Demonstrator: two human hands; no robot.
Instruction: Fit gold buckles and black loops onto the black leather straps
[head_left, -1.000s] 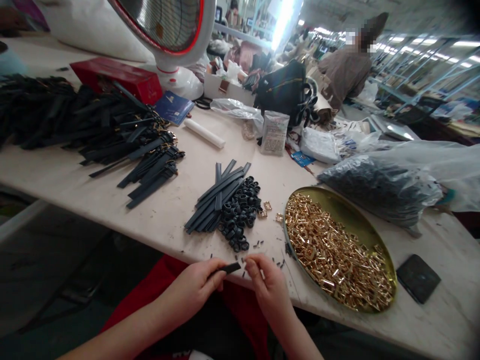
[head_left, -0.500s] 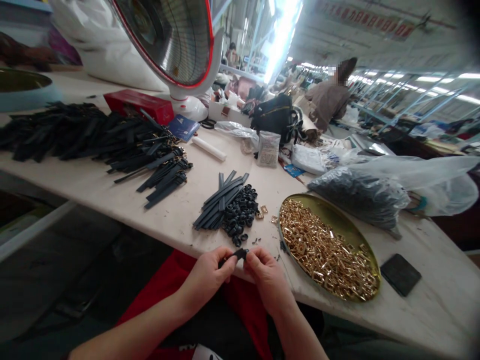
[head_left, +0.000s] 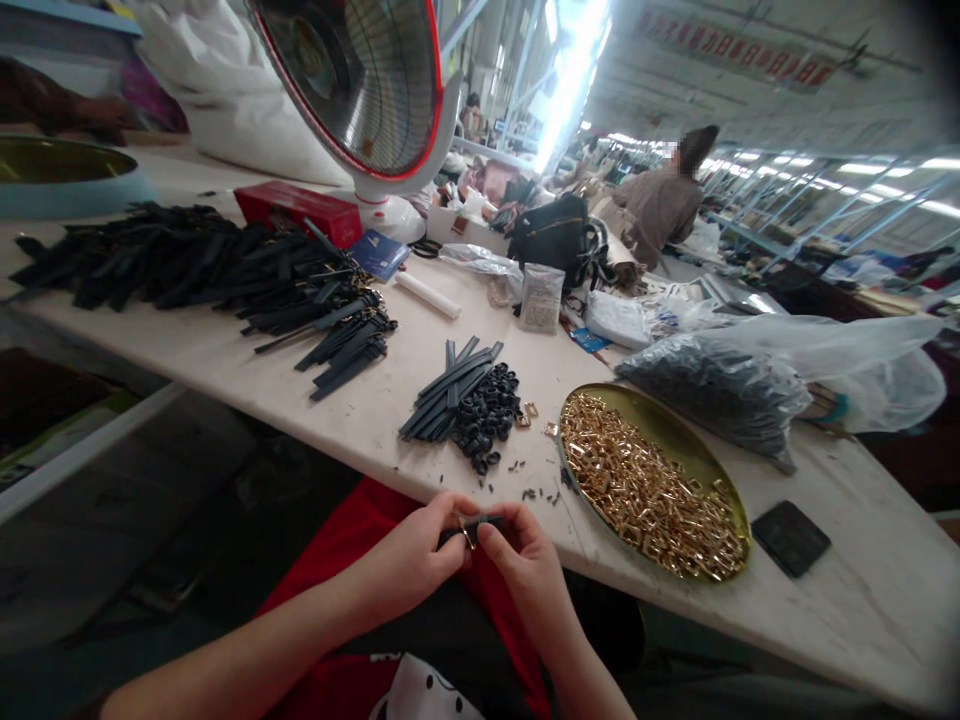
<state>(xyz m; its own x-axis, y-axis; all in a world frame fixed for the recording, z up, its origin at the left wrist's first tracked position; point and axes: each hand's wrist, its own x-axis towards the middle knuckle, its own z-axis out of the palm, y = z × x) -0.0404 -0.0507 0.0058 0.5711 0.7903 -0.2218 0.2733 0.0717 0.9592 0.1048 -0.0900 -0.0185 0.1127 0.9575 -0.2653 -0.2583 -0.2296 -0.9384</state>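
The fingers (head_left: 454,503) of the left hand (head_left: 429,543) and right hand (head_left: 531,552) pinch a dark strap (head_left: 487,521) and gold buckle (head_left: 470,541) by the six-o'clock edge of the tabletop (head_left: 360,420); black loops (head_left: 486,415) lie toward twelve o'clock, a gold tray (head_left: 686,430) toward three.

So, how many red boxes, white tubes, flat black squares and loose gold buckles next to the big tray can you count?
Loose gold buckles: 3
Red box: 1
White tube: 1
Flat black square: 1
Total: 6

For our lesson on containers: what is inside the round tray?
A heap of small gold-coloured metal pieces lies in the tray, leaving part of its far side bare. Whatever lies beneath the heap is hidden.
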